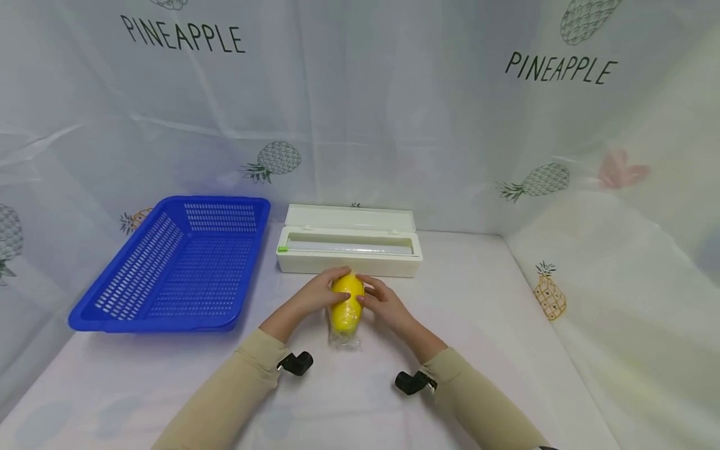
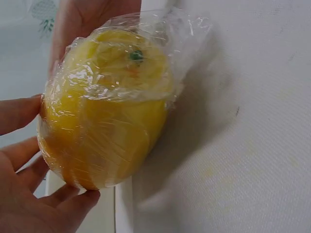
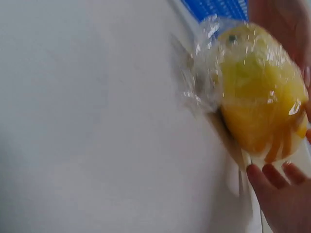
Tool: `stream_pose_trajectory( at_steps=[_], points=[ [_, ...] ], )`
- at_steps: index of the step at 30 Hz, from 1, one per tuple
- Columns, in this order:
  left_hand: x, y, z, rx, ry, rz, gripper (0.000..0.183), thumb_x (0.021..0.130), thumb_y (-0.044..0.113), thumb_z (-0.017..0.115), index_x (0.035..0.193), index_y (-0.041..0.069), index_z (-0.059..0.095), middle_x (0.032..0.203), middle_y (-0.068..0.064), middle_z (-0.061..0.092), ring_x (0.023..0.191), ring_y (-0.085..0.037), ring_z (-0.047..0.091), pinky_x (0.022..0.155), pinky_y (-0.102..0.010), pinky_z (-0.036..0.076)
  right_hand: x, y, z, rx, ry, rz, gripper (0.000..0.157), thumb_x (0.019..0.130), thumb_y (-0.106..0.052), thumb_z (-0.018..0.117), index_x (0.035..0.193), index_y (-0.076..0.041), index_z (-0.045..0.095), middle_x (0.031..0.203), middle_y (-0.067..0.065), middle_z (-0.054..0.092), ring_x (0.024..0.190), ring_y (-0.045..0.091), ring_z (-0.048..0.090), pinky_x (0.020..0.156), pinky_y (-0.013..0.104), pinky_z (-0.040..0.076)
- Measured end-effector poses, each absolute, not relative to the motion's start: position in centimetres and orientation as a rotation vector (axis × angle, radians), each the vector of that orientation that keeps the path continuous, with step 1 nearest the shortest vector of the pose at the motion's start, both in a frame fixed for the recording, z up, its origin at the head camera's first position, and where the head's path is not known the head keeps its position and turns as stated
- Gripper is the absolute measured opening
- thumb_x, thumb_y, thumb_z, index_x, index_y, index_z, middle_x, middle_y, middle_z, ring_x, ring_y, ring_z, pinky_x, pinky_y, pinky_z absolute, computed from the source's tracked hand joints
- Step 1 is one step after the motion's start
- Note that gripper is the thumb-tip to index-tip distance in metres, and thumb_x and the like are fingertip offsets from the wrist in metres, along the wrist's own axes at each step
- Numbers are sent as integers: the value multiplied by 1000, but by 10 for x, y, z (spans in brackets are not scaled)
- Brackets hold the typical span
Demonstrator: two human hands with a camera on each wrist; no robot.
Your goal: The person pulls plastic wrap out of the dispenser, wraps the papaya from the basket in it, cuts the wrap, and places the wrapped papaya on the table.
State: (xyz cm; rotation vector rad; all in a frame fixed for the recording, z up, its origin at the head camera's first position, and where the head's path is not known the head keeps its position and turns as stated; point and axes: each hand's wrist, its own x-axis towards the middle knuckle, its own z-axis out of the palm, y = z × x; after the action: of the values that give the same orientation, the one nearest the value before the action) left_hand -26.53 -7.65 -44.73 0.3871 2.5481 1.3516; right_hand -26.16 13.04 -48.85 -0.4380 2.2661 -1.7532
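Between my two hands is an oval yellow fruit wrapped in clear cling film, which bunches loosely at the end nearest me. My left hand grips the fruit from its left side, fingertips curved round the far end and thumb on top. On the other side, my right hand holds it with bent fingers and thumb at the upper right. A small green spot shows through the film. In the right wrist view, the right fingertips are right at the fruit's lower edge.
Just beyond my hands stands a long white cling film dispenser, lid raised, a roll inside. A blue plastic basket sits to the left. White cloth printed with pineapples hangs behind the table.
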Motion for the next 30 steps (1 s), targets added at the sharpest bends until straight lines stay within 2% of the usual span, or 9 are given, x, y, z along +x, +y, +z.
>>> stream_pose_trajectory(
  at_steps=[4,7,9,11,13,19,24,30],
  points=[
    [-267,-76,-448,382,2579,1342,60,89,19,70,144,10,48,151,-11,39,140,-34,30,112,-57,24,-248,129,-487,-255,2270,-1912,32,94,-15,64,124,-2,60,126,15,58,110,32,59,91,46,52],
    [-268,-77,-449,381,2612,1333,58,90,19,70,143,9,49,149,-13,41,139,-35,32,112,-56,24,-237,127,-483,-164,2250,-1963,24,93,-11,65,110,5,62,105,14,62,92,27,61,82,43,56],
    [-268,-78,-449,393,2617,1346,54,92,19,67,142,7,50,149,-14,42,139,-35,32,113,-54,23,-227,125,-472,-151,2256,-1946,21,93,-9,64,104,8,61,97,11,62,87,28,60,81,47,55],
    [-268,-78,-449,400,2604,1378,49,95,18,63,141,5,50,148,-15,42,139,-35,32,113,-53,22,-219,123,-465,-150,2273,-1906,18,94,-9,64,101,8,62,93,7,61,84,28,59,82,49,54],
    [-268,-78,-449,410,2592,1407,46,97,17,60,140,4,51,148,-16,42,139,-36,32,114,-53,22,-215,121,-464,-163,2320,-1867,18,93,-10,66,97,6,62,90,5,61,80,26,58,79,46,55],
    [-266,-75,-449,426,2607,1420,42,98,13,58,138,4,53,146,-16,43,138,-36,34,113,-53,24,-216,119,-475,-212,2439,-1800,20,88,-17,73,92,1,64,88,4,60,79,17,55,69,27,49],
    [-265,-73,-447,461,2622,1365,39,99,13,56,138,10,55,148,-17,40,138,-37,32,112,-55,24,-216,117,-475,-214,2420,-1804,15,92,-13,66,93,2,62,87,5,59,82,18,54,71,26,48],
    [-267,-73,-449,487,2591,1345,34,100,14,55,133,11,61,150,-19,35,139,-40,29,111,-58,25,-217,118,-481,-216,2331,-1842,12,95,-6,60,94,6,59,85,4,57,83,19,55,76,34,52]
  ],
)
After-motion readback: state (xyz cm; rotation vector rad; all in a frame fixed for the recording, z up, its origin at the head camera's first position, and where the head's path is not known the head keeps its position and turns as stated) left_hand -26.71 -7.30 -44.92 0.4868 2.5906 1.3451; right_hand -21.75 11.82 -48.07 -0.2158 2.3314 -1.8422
